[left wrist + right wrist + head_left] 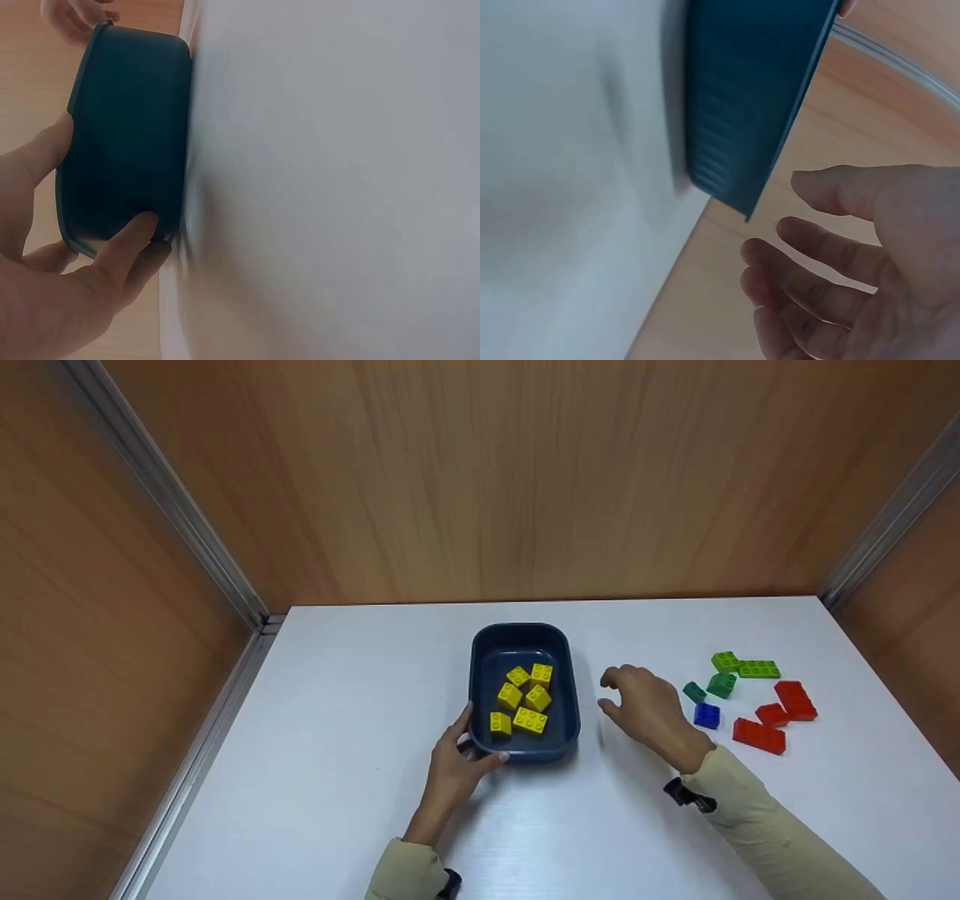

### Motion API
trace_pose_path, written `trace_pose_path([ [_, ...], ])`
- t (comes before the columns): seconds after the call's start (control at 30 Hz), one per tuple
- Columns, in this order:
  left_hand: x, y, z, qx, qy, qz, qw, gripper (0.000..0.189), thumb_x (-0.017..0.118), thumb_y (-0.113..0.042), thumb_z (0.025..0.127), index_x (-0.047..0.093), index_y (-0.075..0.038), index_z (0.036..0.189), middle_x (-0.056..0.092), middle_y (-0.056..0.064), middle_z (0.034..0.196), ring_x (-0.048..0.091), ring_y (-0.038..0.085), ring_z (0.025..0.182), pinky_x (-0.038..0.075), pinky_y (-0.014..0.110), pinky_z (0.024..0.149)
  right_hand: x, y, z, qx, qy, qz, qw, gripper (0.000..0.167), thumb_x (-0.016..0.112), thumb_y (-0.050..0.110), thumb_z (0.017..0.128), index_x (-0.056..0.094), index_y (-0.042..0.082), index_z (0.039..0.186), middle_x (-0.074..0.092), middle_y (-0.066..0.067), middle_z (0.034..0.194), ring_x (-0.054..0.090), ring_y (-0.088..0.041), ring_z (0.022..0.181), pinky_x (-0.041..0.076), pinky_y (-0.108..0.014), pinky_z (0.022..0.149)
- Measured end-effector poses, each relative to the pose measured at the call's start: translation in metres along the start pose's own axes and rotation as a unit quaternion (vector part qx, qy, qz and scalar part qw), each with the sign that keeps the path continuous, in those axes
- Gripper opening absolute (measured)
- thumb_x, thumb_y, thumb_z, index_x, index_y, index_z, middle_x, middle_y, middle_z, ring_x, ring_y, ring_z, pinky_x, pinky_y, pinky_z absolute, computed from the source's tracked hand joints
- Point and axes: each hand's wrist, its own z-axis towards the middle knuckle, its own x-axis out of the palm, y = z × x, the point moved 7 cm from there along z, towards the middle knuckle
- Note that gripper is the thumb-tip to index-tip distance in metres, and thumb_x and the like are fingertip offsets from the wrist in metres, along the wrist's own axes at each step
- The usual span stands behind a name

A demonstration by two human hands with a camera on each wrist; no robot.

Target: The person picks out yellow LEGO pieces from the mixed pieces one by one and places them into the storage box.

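Observation:
A dark blue rectangular container [480, 660] stands on the white table with several yellow toy bricks [530, 721] inside. My left hand [452, 769] grips its near left corner, the thumb at the near rim and the fingers along the left side. In the left wrist view the fingers [124, 244] press the outer wall of the container [127, 127]. To the right of the container, my right hand [649, 712] hovers with nothing in it, its fingers loosely bent and apart. The right wrist view shows that hand [847, 270] clear of the container wall [742, 97].
Right of my right hand lie a blue brick [706, 715], two dark green bricks [722, 685], light green bricks [758, 669] and three red bricks [759, 736]. Wooden panels [525, 480] rise behind and at both sides of the table [337, 720].

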Motion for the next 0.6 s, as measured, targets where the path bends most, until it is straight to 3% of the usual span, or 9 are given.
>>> trace_pose_path([
  [0.33, -0.002, 0.002, 0.0, -0.004, 0.002, 0.015, 0.9999, 0.101, 0.089, -0.017, 0.088, 0.029, -0.015, 0.168, 0.036, 0.024, 0.165, 0.049, 0.047, 0.143, 0.05, 0.046, 0.114, 0.009, -0.027, -0.013, 0.042, -0.017, 0.033, 0.9984, 0.035, 0.077, 0.014, 0.097, 0.07, -0.004, 0.125, 0.07, -0.025, 0.122, 0.068, -0.042, 0.111, 0.06, -0.058, 0.095],
  [0.6, -0.002, 0.002, 0.0, 0.01, 0.011, 0.046, 0.9988, 0.1, 0.086, -0.019, 0.091, 0.024, -0.013, 0.17, 0.041, 0.024, 0.16, 0.05, 0.045, 0.143, 0.047, 0.049, 0.117, 0.014, -0.037, -0.018, 0.041, -0.04, 0.033, 0.9978, 0.045, 0.077, 0.02, 0.098, 0.065, -0.003, 0.135, 0.065, -0.027, 0.136, 0.064, -0.044, 0.12, 0.056, -0.061, 0.102],
])
